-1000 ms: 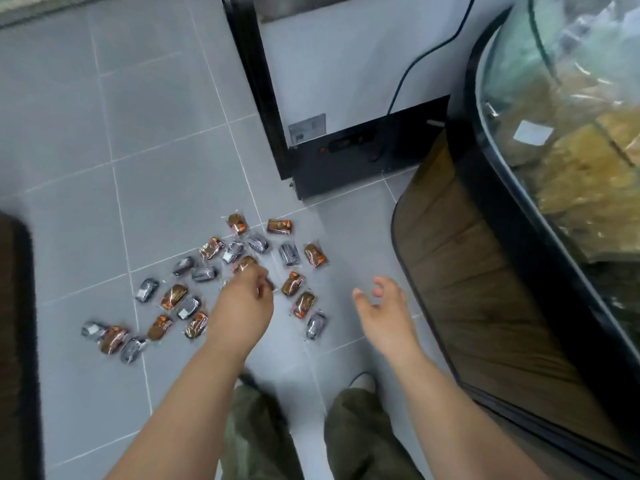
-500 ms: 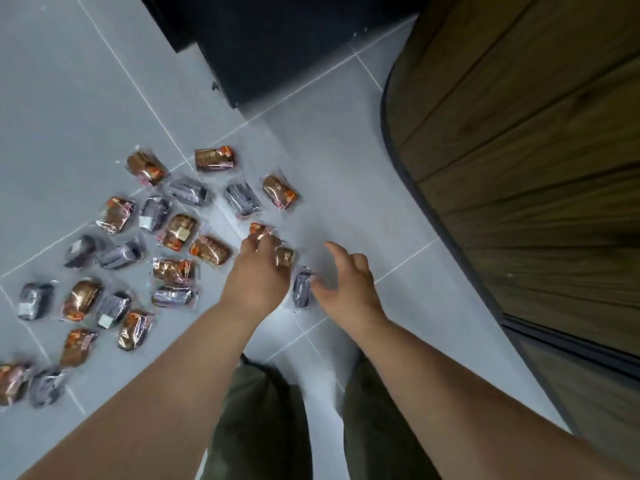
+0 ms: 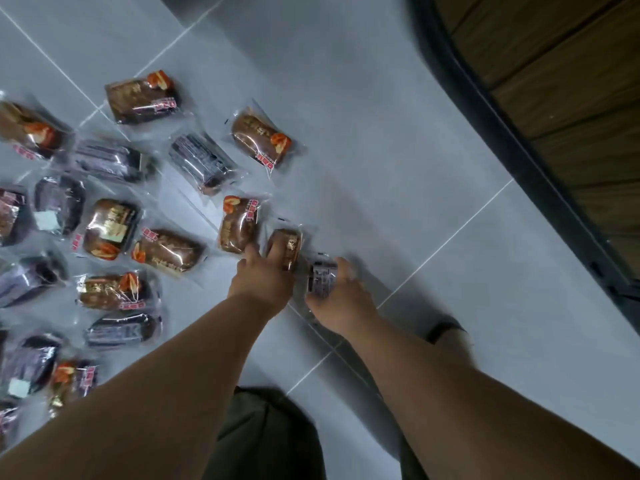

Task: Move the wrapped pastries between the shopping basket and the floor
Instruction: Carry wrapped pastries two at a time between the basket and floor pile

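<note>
The person is bending low over the grey tiled floor (image 3: pixel 398 140), much lower than a second ago, and both hands have come down onto the near end of the spread of clear-wrapped pastries. The left hand (image 3: pixel 263 282) is closing over a brown wrapped pastry with gold print (image 3: pixel 285 245), fingers curled on its near end; half a second ago those fingers were only hovering over the wrappers there. The right hand (image 3: pixel 341 296), which was open and empty in the air a second ago, is now cupping a dark purple-grey wrapped pastry (image 3: pixel 322 278), thumb on one side and fingers on the other. It is blurred, so I cannot tell whether the packet is already leaving the tiles.

The rest of the pastries, brown and dark ones mixed, are lying scattered toward the far-left part of the floor, one brown packet (image 3: pixel 239 225) just beside the left fingertips. The curved wooden counter base (image 3: pixel 561 91) is standing well apart at the right edge. No shopping basket is showing here. I judge this as a two-handed pickup beginning, the gathering from floor back to basket.
</note>
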`<state>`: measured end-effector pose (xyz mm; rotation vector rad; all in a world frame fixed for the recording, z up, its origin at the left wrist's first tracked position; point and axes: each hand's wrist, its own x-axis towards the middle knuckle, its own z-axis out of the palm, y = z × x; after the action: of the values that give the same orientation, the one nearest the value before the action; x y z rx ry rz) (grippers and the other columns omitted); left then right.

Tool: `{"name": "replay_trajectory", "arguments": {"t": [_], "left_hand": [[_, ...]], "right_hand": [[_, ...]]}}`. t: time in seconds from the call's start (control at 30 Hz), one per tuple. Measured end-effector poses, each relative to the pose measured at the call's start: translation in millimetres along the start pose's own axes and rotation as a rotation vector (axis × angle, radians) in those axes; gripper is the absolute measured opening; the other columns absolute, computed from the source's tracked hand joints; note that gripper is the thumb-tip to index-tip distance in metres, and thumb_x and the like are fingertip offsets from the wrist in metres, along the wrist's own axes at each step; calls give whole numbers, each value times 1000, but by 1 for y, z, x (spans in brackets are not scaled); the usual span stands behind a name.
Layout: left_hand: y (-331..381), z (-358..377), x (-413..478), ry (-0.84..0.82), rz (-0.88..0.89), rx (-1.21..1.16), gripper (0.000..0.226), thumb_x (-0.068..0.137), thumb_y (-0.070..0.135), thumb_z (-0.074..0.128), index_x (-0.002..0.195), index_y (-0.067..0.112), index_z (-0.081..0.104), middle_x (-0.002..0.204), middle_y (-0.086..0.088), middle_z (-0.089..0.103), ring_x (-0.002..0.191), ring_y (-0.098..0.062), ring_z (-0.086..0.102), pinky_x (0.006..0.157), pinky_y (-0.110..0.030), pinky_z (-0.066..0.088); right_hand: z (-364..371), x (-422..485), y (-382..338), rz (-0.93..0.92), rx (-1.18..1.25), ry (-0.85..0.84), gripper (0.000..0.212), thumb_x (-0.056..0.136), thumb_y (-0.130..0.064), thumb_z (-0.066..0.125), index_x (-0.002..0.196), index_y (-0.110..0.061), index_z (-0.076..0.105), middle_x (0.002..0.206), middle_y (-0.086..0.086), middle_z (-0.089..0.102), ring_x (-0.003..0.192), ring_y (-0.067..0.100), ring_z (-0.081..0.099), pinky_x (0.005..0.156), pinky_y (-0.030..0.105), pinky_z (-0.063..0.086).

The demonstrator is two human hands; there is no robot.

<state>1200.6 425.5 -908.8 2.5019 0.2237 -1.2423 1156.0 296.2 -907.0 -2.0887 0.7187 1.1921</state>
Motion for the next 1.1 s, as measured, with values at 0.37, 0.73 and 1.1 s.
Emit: {"name": "replay_trajectory", "arguments": {"t": [0.37, 0.73, 1.1], "left_hand": [[-6, 40, 34, 47, 36, -74, 73, 91, 29, 48, 148, 40, 4, 131, -19, 25, 113, -44, 41, 99, -49, 37], [26, -47, -76, 241, 9, -387, 92, 82, 17, 59, 150, 23, -3, 149, -16, 21, 119, -42, 44, 99, -53, 39], [100, -223, -244, 481, 98, -776, 81, 63, 44, 56, 137, 28, 28, 126, -9, 53, 111, -31, 56, 92, -52, 48]], "right_hand": [[42, 47, 9, 85, 86, 16, 97, 84, -28, 65, 146, -36, -10, 146, 20, 0, 124, 42, 41, 100, 43, 46], [-43, -77, -35, -131, 146, 148, 92, 84, -26, 62, 149, -32, -3, 130, 14, 28, 108, 35, 54, 92, 32, 46], [-214, -288, -148, -450, 250, 223, 89, 82, -27, 64, 141, -43, -2, 135, -7, 32, 99, 10, 50, 87, 28, 47]]}}
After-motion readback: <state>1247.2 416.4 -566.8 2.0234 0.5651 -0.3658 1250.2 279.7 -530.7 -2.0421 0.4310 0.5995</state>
